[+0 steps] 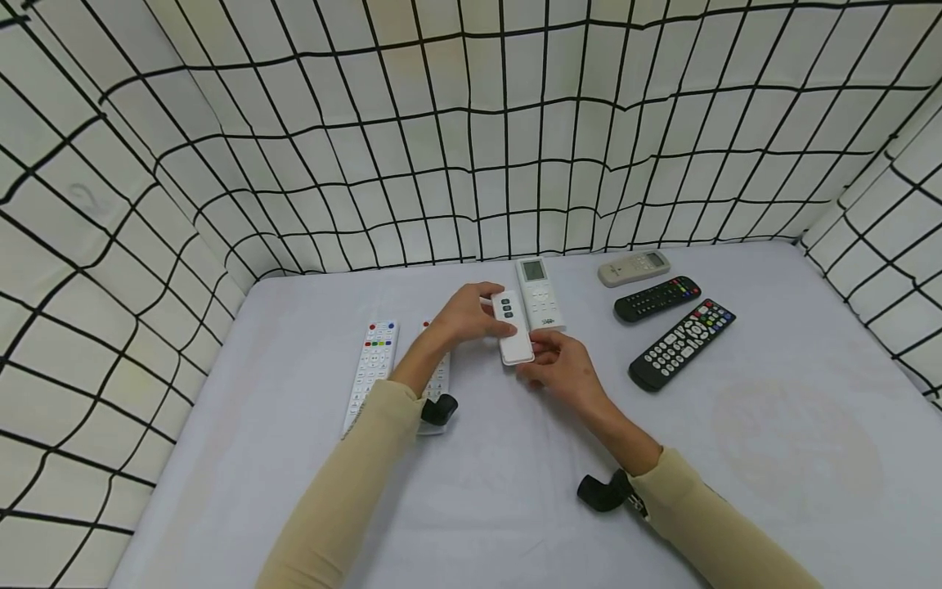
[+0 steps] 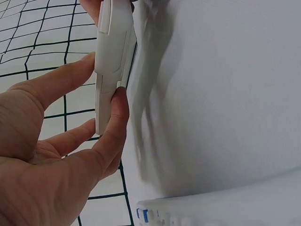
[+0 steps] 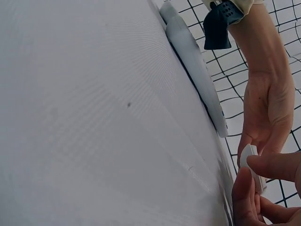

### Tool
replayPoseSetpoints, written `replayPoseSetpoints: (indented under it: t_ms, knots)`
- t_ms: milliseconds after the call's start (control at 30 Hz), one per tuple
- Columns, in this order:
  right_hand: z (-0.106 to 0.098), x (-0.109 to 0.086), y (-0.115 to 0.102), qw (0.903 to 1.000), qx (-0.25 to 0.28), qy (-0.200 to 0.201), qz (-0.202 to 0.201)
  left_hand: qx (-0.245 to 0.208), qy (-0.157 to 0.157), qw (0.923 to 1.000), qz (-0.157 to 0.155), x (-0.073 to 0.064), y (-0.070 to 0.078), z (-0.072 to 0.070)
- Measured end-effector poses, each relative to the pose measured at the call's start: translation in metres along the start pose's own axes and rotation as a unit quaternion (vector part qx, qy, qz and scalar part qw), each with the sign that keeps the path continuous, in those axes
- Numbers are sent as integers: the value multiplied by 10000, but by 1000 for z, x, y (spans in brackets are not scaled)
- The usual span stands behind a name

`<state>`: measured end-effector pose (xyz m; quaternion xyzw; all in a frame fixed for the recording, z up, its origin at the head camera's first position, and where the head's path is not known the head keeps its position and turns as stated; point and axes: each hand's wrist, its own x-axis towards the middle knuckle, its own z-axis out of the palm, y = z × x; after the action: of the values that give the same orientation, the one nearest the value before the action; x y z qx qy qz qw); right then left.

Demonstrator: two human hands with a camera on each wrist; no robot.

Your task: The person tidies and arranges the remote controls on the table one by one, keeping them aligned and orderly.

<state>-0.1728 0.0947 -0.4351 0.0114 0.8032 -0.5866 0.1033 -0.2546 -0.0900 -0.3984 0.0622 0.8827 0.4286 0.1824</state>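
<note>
A small white remote control (image 1: 513, 331) with a few dark buttons is held in both hands, raised off the table. My left hand (image 1: 467, 315) pinches its left and upper part between thumb and fingers. At the lower right edge, my right hand (image 1: 565, 366) pinches it too. The left wrist view shows the remote (image 2: 113, 42) edge-on, with the left thumb on one face and fingertips on the other. In the right wrist view the right hand's fingers (image 3: 277, 165) grip the remote's end, and the left hand (image 3: 268, 108) is beyond it.
A white remote with a screen (image 1: 540, 294) lies just behind. To the right are a beige remote (image 1: 634, 267) and two black remotes (image 1: 657, 298). Two white remotes (image 1: 371, 368) lie left, one partly under the left forearm. Black-grid white walls (image 1: 486, 188) surround the white-covered table (image 1: 500, 507).
</note>
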Motion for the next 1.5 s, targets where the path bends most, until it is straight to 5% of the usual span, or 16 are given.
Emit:
replayPoseSetpoints:
  t_ms: [500,933,1500]
  knots:
    - [6,-3,3,9998,-106,-112,-135,224,-452,9986,165,-9,0,-9]
    - [15,-10,-1,9990,-179,-123,-402,451,-480,9973,327,-12,0,-13]
    - [26,-20,-3,9979,-568,-219,-218,890,-466,9946,249,-18,-6,-16]
